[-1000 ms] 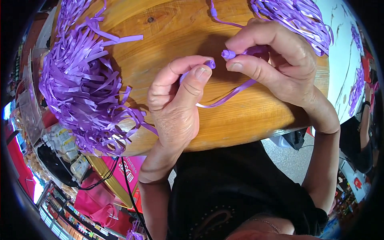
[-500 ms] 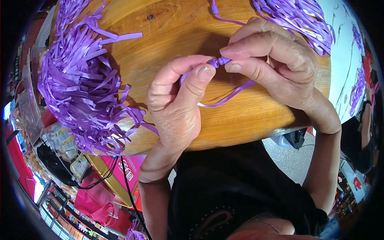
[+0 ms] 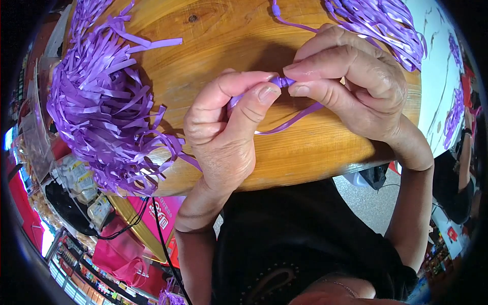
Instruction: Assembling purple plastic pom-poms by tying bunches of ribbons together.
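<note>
left fingers (image 3: 254,105) + right fingers (image 3: 325,66) | pinching purple connector (image 3: 282,82) | seemingly joined

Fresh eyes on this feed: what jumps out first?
The big heap of purple ribbons sprawls over the left side of the wooden table. Above the table's middle, the left hand and right hand pinch a small purple fitting between their fingertips. A second purple bundle lies at upper right.

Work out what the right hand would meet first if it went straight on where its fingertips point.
The right hand, pointing left across the picture, would probably first meet the purple end piece held by the left hand, then that hand's fingertips; exact depth is unclear here.
</note>
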Available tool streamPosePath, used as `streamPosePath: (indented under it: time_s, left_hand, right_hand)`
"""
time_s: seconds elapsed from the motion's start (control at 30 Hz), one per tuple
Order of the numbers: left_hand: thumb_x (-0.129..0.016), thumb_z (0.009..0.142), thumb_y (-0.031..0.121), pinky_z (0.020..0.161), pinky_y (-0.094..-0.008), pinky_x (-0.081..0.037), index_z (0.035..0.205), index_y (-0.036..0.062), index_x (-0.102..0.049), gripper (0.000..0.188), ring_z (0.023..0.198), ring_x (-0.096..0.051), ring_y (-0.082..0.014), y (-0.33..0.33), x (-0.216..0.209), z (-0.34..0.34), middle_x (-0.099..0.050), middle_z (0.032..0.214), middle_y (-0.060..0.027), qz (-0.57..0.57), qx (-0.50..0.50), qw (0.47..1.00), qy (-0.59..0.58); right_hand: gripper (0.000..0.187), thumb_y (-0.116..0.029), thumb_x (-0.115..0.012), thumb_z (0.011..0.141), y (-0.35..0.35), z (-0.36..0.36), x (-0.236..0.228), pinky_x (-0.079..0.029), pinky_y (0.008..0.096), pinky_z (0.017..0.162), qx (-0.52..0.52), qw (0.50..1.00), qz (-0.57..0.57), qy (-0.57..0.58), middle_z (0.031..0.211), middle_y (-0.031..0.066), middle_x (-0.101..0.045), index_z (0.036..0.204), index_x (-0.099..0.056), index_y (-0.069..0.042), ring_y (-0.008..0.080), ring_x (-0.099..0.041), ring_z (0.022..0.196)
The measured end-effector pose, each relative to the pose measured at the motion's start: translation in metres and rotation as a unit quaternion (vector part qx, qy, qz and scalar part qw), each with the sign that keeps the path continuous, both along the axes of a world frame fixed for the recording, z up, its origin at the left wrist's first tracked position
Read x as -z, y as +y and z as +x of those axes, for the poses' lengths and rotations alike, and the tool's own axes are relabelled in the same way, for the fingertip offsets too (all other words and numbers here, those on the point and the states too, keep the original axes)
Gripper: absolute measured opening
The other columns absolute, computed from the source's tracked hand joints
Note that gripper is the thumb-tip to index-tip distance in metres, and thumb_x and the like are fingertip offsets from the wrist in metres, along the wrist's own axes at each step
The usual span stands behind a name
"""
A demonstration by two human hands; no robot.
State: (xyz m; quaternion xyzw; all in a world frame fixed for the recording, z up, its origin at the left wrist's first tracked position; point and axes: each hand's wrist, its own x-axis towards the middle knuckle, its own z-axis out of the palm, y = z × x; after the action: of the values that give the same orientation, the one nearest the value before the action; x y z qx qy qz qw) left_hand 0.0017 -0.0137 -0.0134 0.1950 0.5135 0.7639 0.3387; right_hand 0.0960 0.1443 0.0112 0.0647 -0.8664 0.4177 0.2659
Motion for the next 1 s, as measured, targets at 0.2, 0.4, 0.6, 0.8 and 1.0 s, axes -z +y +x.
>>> streamPosePath:
  time_s: [0.2, 0.4, 0.6, 0.8, 1.0]
  left_hand:
    - [-0.066, 0.078, -0.003, 0.051, -0.0138, -0.029, 0.090, 0.0001, -0.063, 0.012, 0.058, -0.041, 0.0002, -0.0019, -0.0004, -0.0005, -0.055, 0.072, 0.0036, -0.013, 0.004, 0.999, 0.029]
    - [-0.066, 0.078, -0.004, 0.049, -0.0136, -0.026, 0.088, 0.0004, -0.063, 0.011, 0.056, -0.037, 0.0014, 0.0009, -0.0048, 0.0025, -0.054, 0.071, 0.0045, -0.020, -0.004, 0.998, 0.056]
    - [-0.066, 0.077, -0.003, 0.050, -0.0144, -0.026, 0.088, 0.0005, -0.064, 0.012, 0.056, -0.036, 0.0006, -0.0019, 0.0030, -0.0015, -0.052, 0.070, 0.0052, -0.003, 0.015, 1.000, -0.003]
    - [-0.066, 0.077, -0.003, 0.050, -0.0151, -0.025, 0.088, 0.0006, -0.064, 0.012, 0.056, -0.035, 0.0002, -0.0014, 0.0001, 0.0019, -0.050, 0.068, 0.0058, 0.014, 0.010, 0.999, -0.031]
    - [-0.066, 0.077, -0.006, 0.049, -0.0150, -0.027, 0.089, 0.0013, -0.063, 0.015, 0.056, -0.037, -0.0007, -0.0037, -0.0027, -0.0005, -0.052, 0.070, 0.0030, 0.000, 0.002, 0.988, 0.153]
  right_hand:
    - [0.020, -0.001, -0.071, 0.070, 0.0009, 0.0008, -0.0008, -0.046, 0.0241, 0.057, -0.003, 1.000, -0.005, -0.006, 0.082, 0.0124, -0.061, 0.089, -0.064, 0.003, 0.0163, -0.058, 0.069]
    - [0.019, -0.001, -0.070, 0.071, 0.0016, 0.0027, -0.0010, -0.044, 0.0231, 0.056, -0.006, 0.999, 0.038, 0.018, 0.081, 0.0117, -0.061, 0.089, -0.063, 0.003, 0.0150, -0.058, 0.068]
    - [0.017, 0.004, -0.066, 0.075, -0.0022, 0.0059, 0.0000, -0.044, 0.0219, 0.057, -0.003, 0.990, -0.113, -0.084, 0.082, 0.0112, -0.060, 0.091, -0.062, 0.003, 0.0119, -0.057, 0.067]
    - [0.016, 0.004, -0.066, 0.076, -0.0067, 0.0067, 0.0043, -0.044, 0.0204, 0.057, 0.004, 0.980, -0.176, -0.088, 0.082, 0.0108, -0.060, 0.091, -0.062, 0.003, 0.0109, -0.057, 0.068]
    - [0.015, -0.001, -0.069, 0.073, -0.0036, 0.0049, -0.0023, -0.044, 0.0231, 0.054, 0.000, 0.997, -0.065, -0.038, 0.077, 0.0123, -0.061, 0.086, -0.062, 0.004, 0.0134, -0.057, 0.064]
